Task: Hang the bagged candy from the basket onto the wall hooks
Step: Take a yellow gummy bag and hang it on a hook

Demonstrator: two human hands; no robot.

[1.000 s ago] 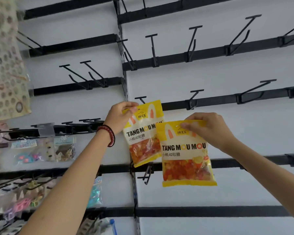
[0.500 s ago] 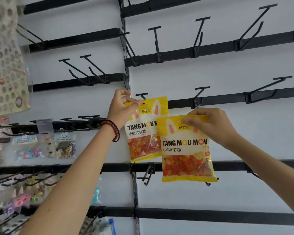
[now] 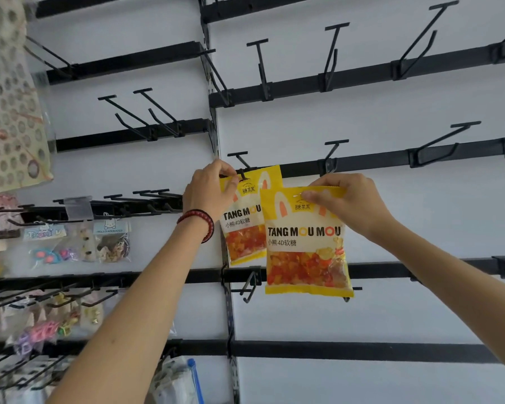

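Two yellow candy bags with orange gummies are held up against the white wall. My left hand [image 3: 209, 191] pinches the top corner of the rear candy bag [image 3: 244, 228], whose top edge meets the tip of a black wall hook [image 3: 240, 161]. The front candy bag [image 3: 305, 243] overlaps the rear one; my right hand [image 3: 347, 204] pinches it by its top edge, below and left of another black hook [image 3: 331, 154]. The basket is out of view.
Black rails [image 3: 362, 161] with several bare hooks cross the wall above and to the right. At the left hang small packaged trinkets [image 3: 111, 243] and a patterned sheet [image 3: 9, 97]. A vertical metal post [image 3: 226, 287] divides the two wall panels.
Both hands have risen with their bags. The rear bag's top has come up to the hook tip, and the front bag sits closer under the rail.
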